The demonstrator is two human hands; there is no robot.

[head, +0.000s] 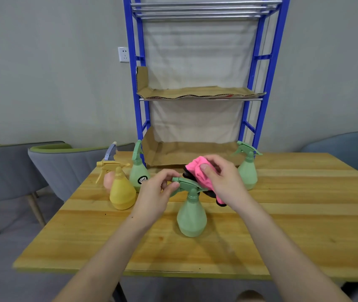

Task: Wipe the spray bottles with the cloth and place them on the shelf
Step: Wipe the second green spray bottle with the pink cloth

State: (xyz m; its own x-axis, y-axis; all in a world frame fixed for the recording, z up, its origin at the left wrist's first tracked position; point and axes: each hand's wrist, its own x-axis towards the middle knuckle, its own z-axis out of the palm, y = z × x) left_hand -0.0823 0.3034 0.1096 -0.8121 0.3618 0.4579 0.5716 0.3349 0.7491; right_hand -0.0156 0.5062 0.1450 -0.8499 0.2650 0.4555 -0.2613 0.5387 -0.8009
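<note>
Left hand [155, 194], right hand [225, 182] — one cloth [197, 171], perhaps six bottles [192, 216], three green.

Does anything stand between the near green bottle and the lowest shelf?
Nothing visible on the wooden table blocks the green plastic spray bottle from the blue rack's cardboard-lined lowest shelf.
</note>
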